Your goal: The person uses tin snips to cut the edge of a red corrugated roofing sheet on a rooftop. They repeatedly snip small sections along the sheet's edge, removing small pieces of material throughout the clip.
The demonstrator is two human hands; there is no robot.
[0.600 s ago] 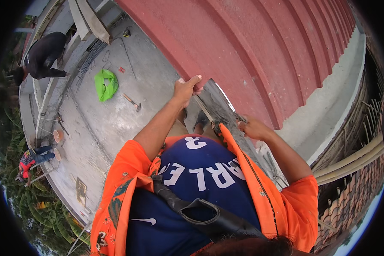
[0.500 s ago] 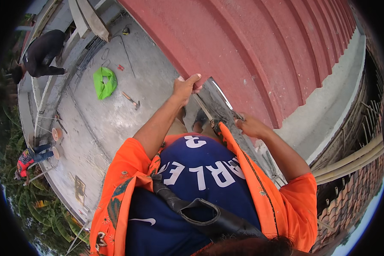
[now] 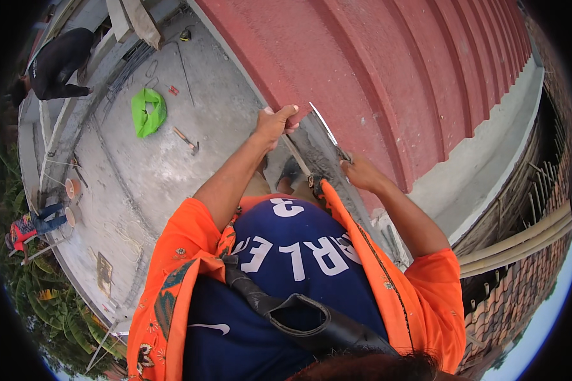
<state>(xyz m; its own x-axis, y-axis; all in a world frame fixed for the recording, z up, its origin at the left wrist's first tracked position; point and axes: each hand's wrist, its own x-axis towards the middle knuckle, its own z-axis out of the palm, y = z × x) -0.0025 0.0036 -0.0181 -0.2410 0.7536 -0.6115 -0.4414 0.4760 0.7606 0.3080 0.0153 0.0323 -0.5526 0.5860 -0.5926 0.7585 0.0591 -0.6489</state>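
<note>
My left hand [image 3: 274, 127] is closed, thumb out, beside the lower edge of the red ribbed roof sheet [image 3: 362, 76]. What it pinches is hidden by the fingers. A thin beige strip [image 3: 297, 155] runs from just under that hand down toward the front of my orange shirt. Around the handle end of a long, shiny blade [image 3: 324, 124], my right hand [image 3: 361, 170] is closed. The blade points away from me, over the grey ledge [image 3: 321, 143] beside the red sheet. Its exact kind does not show.
On the concrete floor [image 3: 152, 184] to the left lie a hammer [image 3: 186, 141], a green bag [image 3: 149, 113] and a tape measure [image 3: 185, 35]. A person in black [image 3: 60, 63] bends at far left; another person [image 3: 25, 230] is near buckets [image 3: 73, 188]. Bamboo poles [image 3: 515, 244] are at right.
The view has shifted slightly, so the floor items appear further left. My right hand and the blade have moved a little up and left in view; both hands stay closed.
</note>
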